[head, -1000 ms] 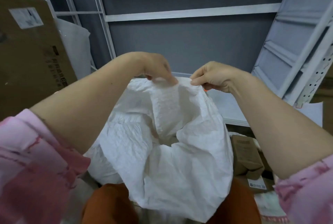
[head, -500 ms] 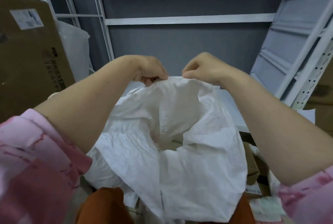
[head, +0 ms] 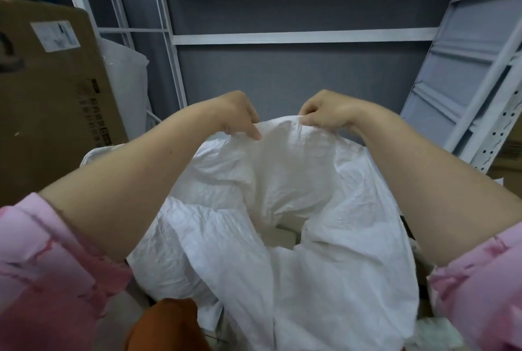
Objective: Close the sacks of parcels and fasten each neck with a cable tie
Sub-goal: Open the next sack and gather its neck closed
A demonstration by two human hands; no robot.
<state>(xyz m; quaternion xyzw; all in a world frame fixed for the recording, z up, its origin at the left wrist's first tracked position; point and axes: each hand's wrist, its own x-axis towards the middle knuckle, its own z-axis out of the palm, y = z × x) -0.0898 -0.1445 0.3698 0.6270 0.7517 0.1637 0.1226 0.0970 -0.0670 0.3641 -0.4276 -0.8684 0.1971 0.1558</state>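
A large white woven sack (head: 282, 237) stands open in front of me, its mouth slack and crumpled. Deep inside the opening a bit of a cardboard parcel (head: 282, 235) shows. My left hand (head: 237, 113) pinches the far rim of the sack on the left. My right hand (head: 324, 110) pinches the same far rim a little to the right. The rim between the two hands is stretched into a short raised fold. No cable tie is visible.
A big cardboard box (head: 48, 102) leans at the left, with a plastic-wrapped bundle (head: 124, 85) behind it. White metal shelving (head: 296, 37) runs across the back and a shelf panel (head: 457, 68) leans at the right. My orange trousers (head: 166, 325) are at the bottom.
Both hands have lifted the far rim and moved apart along it. The sack mouth has spread wider.
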